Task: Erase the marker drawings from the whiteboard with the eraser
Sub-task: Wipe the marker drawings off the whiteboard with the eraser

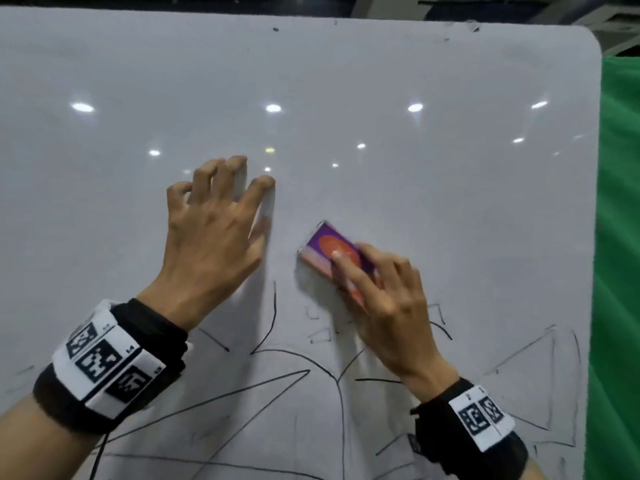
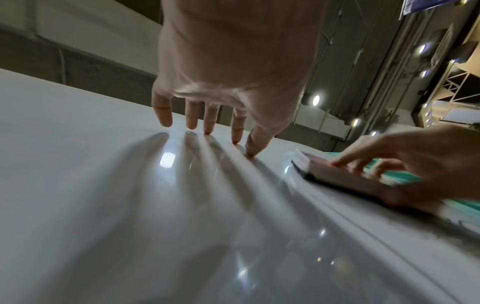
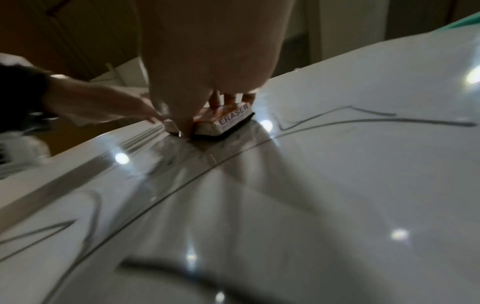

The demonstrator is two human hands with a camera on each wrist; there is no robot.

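A glossy whiteboard (image 1: 346, 81) fills the head view. Black marker lines (image 1: 277, 358) cross its lower half; the upper half shows only light reflections. My right hand (image 1: 377, 292) grips a purple and orange eraser (image 1: 329, 247) and presses it flat on the board just above the drawings. In the right wrist view the eraser (image 3: 228, 121) shows the word ERASER and a black felt base, with marker lines (image 3: 363, 121) beside it. My left hand (image 1: 214, 216) rests left of the eraser, its spread fingertips (image 2: 207, 127) touching the board. The eraser (image 2: 345, 176) lies to its right in the left wrist view.
The board's rounded top right corner (image 1: 588, 39) and right edge border a green backdrop (image 1: 620, 237). Faint smudges dot the board's top edge (image 1: 275, 29). Both wrists wear black bands with white coded tags (image 1: 104, 362).
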